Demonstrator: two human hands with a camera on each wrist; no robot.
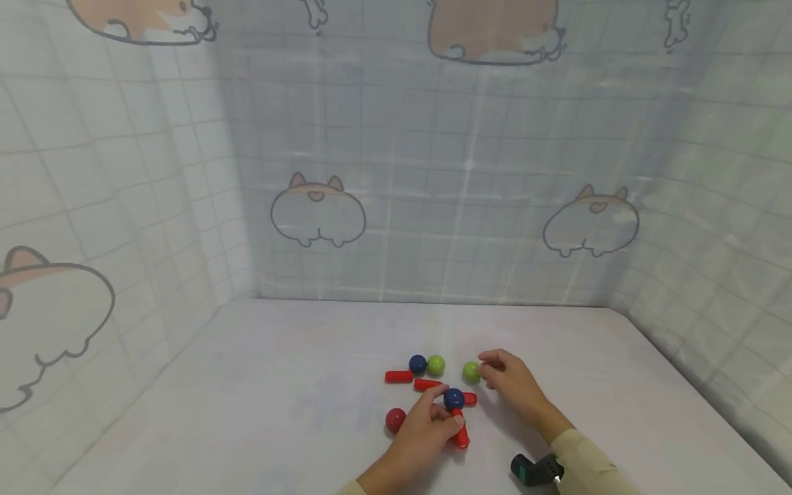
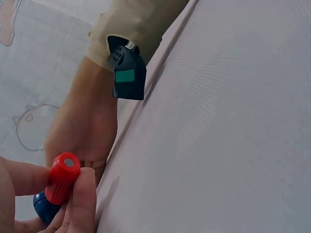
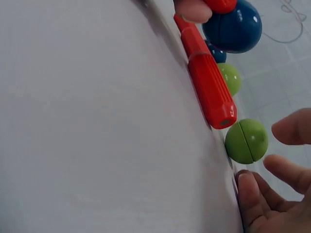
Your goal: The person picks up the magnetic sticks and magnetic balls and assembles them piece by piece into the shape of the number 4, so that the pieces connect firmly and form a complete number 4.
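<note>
My left hand (image 1: pixel 422 427) pinches a red magnetic stick (image 2: pixel 63 178) between thumb and fingers. The stick's near end shows a round metal tip, and a blue ball (image 1: pixel 454 399) sits at its other end. A green ball (image 1: pixel 471 372) lies on the table just off the fingertips of my right hand (image 1: pixel 510 385). In the right wrist view those fingers are spread and bent loosely, with a small gap to the green ball (image 3: pixel 247 141). Another red stick (image 3: pixel 212 92) lies beside that ball. A dark red ball (image 1: pixel 395 420) rests left of my left hand, partly hidden by it.
Farther back on the white table (image 1: pixel 278 412) are a second blue ball (image 1: pixel 417 364), a second green ball (image 1: pixel 436 365) and more red sticks, one (image 1: pixel 399 377) at the left. A black device (image 1: pixel 537 470) is strapped at my right wrist. Patterned curtains (image 1: pixel 396 137) enclose the table.
</note>
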